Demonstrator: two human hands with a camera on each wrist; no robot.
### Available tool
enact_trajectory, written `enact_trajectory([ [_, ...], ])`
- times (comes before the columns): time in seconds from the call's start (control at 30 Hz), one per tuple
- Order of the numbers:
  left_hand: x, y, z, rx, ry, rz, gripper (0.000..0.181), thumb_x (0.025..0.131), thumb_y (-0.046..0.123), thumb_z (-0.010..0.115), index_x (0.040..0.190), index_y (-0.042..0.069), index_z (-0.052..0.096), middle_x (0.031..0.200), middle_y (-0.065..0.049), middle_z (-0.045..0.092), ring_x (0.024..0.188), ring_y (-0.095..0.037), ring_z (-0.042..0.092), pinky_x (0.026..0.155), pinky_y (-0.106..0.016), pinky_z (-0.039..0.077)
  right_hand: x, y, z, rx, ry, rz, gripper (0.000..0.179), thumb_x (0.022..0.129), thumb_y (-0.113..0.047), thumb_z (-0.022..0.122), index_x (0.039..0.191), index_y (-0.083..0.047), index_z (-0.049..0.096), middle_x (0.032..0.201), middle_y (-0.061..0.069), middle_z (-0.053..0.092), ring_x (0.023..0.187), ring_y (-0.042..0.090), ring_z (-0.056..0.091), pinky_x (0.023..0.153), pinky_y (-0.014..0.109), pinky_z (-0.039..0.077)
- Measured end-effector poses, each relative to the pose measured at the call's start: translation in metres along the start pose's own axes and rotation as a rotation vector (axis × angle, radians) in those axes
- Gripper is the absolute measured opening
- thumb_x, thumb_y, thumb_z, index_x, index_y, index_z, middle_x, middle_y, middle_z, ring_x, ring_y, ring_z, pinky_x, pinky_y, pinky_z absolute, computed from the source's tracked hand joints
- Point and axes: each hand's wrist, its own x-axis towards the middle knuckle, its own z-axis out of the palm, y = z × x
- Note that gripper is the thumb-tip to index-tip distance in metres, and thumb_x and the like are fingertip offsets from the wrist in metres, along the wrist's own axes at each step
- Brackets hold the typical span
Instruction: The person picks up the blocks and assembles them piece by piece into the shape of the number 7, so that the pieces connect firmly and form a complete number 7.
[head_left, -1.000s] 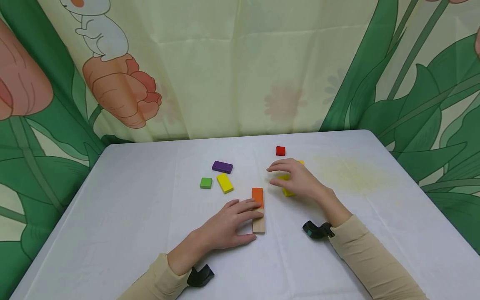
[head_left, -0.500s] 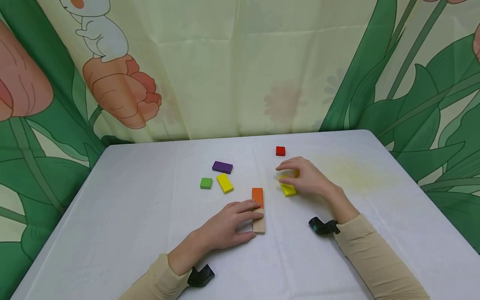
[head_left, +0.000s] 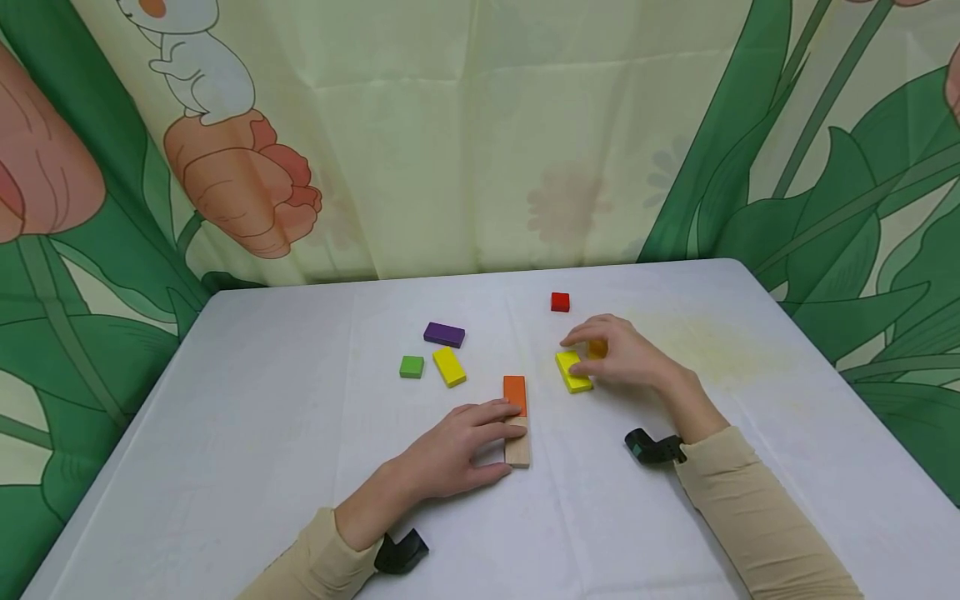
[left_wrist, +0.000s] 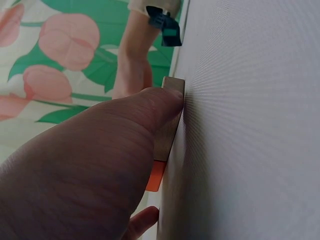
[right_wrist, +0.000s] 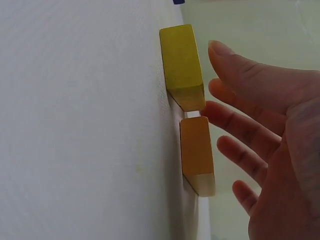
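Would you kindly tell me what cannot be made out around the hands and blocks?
Head view: the right hand covers most of the amber block.
Head view: the left hand covers parts of the orange block and plain block.
Right wrist view: the top edge cuts off a purple thing.

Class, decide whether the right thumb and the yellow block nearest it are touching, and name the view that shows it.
Apart. The right wrist view shows an open gap between the tip of the right thumb and the yellow block.
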Motion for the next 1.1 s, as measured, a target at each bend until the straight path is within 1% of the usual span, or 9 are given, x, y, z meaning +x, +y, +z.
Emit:
enact_trajectory([
  [0.23, 0.0001, -0.0006, 0.0000, -0.005, -0.001, -0.009, 0.043, 0.094, 0.030, 0.073, 0.135, 0.018, 0.066, 0.149, -0.001, 0.050, 0.141, -0.015, 0.040, 0.113, -0.040, 0.034, -0.0003, 0.0034, -0.0012, -0.021, -0.028, -0.039, 0.037, 0.082, -0.020, 0.083, 0.118, -0.015, 0.076, 0.123, 0.006, 0.066, 0.127, 0.034, 0.044, 0.109, 0.062, 0.025],
  [0.4, 0.0000, -0.0014, 0.0002, -0.003, 0.003, -0.007, 0.043, 0.094, 0.030, 0.074, 0.135, 0.018, 0.066, 0.149, -0.001, 0.051, 0.141, -0.015, 0.040, 0.113, -0.040, 0.035, 0.0003, 0.0056, -0.0013, -0.023, -0.035, -0.065, 0.036, 0.081, -0.019, 0.083, 0.117, -0.014, 0.077, 0.119, 0.004, 0.067, 0.126, 0.033, 0.044, 0.109, 0.061, 0.023],
  [0.73, 0.0005, -0.0029, -0.0006, 0.000, 0.000, -0.014, 0.043, 0.094, 0.031, 0.074, 0.134, 0.018, 0.067, 0.149, 0.000, 0.051, 0.141, -0.015, 0.040, 0.113, -0.040, 0.035, 0.0036, 0.0060, -0.0001, -0.032, -0.041, -0.044, 0.039, 0.083, -0.019, 0.082, 0.120, -0.014, 0.075, 0.122, 0.006, 0.065, 0.126, 0.033, 0.043, 0.108, 0.060, 0.028],
  [0.83, 0.0005, -0.0030, -0.0011, -0.003, -0.004, -0.019, 0.043, 0.094, 0.031, 0.074, 0.135, 0.019, 0.066, 0.149, 0.001, 0.051, 0.141, -0.014, 0.039, 0.113, -0.040, 0.035, 0.0052, 0.0065, 0.0001, -0.036, -0.033, -0.062, 0.038, 0.083, -0.019, 0.082, 0.120, -0.013, 0.075, 0.120, 0.006, 0.066, 0.124, 0.034, 0.046, 0.112, 0.062, 0.021],
  [0.97, 0.0003, -0.0020, -0.0008, -0.005, -0.011, -0.029, 0.044, 0.094, 0.031, 0.073, 0.136, 0.019, 0.066, 0.150, 0.001, 0.050, 0.141, -0.015, 0.040, 0.113, -0.041, 0.035, 0.0065, 0.0058, 0.0011, -0.039, -0.019, -0.098, 0.038, 0.084, -0.020, 0.082, 0.119, -0.010, 0.075, 0.117, 0.007, 0.068, 0.121, 0.034, 0.050, 0.116, 0.062, 0.009],
  [1.1, 0.0006, -0.0004, 0.0008, -0.013, -0.016, -0.028, 0.045, 0.094, 0.031, 0.073, 0.137, 0.020, 0.065, 0.150, 0.002, 0.049, 0.141, -0.014, 0.040, 0.113, -0.041, 0.035, 0.0050, 0.0038, 0.0022, -0.043, -0.010, -0.087, 0.039, 0.084, -0.020, 0.083, 0.119, -0.008, 0.074, 0.118, 0.007, 0.069, 0.122, 0.033, 0.050, 0.117, 0.061, 0.008],
])
